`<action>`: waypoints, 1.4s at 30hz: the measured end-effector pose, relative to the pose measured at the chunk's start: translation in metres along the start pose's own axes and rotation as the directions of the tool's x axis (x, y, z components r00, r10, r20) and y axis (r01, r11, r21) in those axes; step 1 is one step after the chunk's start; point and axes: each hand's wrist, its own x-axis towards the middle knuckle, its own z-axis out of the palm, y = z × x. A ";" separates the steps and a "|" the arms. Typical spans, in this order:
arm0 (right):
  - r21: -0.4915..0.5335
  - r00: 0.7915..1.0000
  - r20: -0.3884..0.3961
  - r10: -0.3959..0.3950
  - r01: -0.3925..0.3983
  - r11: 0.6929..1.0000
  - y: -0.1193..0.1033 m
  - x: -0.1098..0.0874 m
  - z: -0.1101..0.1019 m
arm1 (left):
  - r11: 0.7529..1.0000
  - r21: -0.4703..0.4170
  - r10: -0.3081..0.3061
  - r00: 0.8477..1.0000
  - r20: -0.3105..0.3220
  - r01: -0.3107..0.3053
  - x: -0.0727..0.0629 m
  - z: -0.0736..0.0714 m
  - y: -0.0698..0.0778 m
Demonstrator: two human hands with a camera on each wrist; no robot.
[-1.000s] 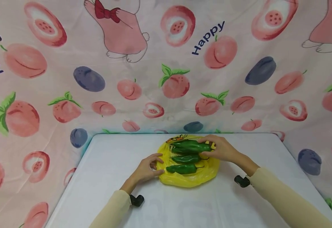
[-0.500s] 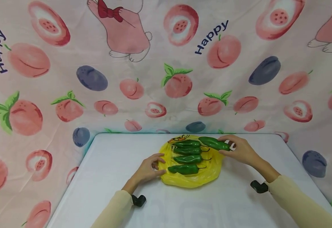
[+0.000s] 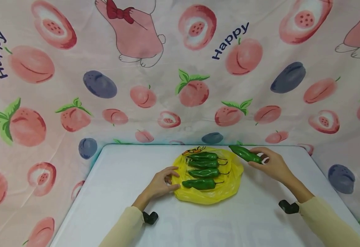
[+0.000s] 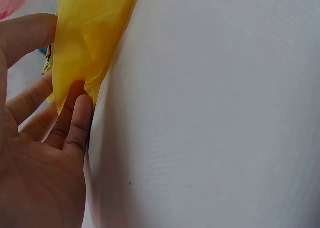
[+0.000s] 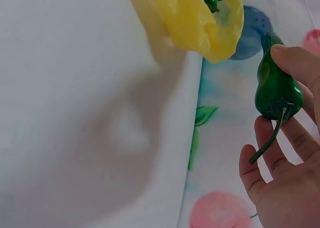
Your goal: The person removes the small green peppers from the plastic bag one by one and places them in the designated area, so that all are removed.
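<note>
A yellow plastic bag [image 3: 210, 197] lies spread on the table, with several green peppers [image 3: 202, 173] side by side on it. At its left rim is my left hand [image 3: 159, 181], thumb and fingers spaced apart and curved around the edge. In the left wrist view, the bag's film [image 4: 95, 33] hides some fingertips. Right of the bag, my right hand [image 3: 270, 163] grips another green pepper [image 3: 243, 153] raised above the table. The right wrist view shows the thumb and fingers around the held pepper [image 5: 277, 88], its stem pointing toward the palm.
The white table [image 3: 130, 161] reaches back to a pink fruit-print cloth [image 3: 167, 75] hung behind it. The right hand is near the table's far edge. Black wrist devices [image 3: 150, 218] sit at both sleeves.
My right hand has lifted one pepper off the pile on the bag and carried it to the right, clear of the rim. My left hand has stayed at the bag's left edge.
</note>
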 end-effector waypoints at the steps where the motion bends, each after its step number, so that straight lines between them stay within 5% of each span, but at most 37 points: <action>1: 0.002 1.000 -0.001 0.010 -0.010 1.000 0.002 -0.001 0.000 | 1.000 -0.004 0.003 1.000 0.001 -0.003 0.000 0.000 0.000; 10: 0.016 0.993 -0.020 0.113 -0.112 0.994 0.017 -0.011 0.001 | 1.000 -0.001 0.005 1.000 -0.002 -0.005 0.000 0.000 -0.001; 25: 0.051 0.952 -0.067 0.299 -0.296 0.954 0.040 -0.019 0.021 | 1.000 -0.007 0.007 1.000 0.004 -0.007 0.001 0.000 -0.003; 42: 0.084 0.919 -0.097 0.382 -0.375 0.923 0.050 -0.020 0.042 | 1.000 -0.011 -0.004 1.000 0.005 0.004 0.001 0.000 -0.001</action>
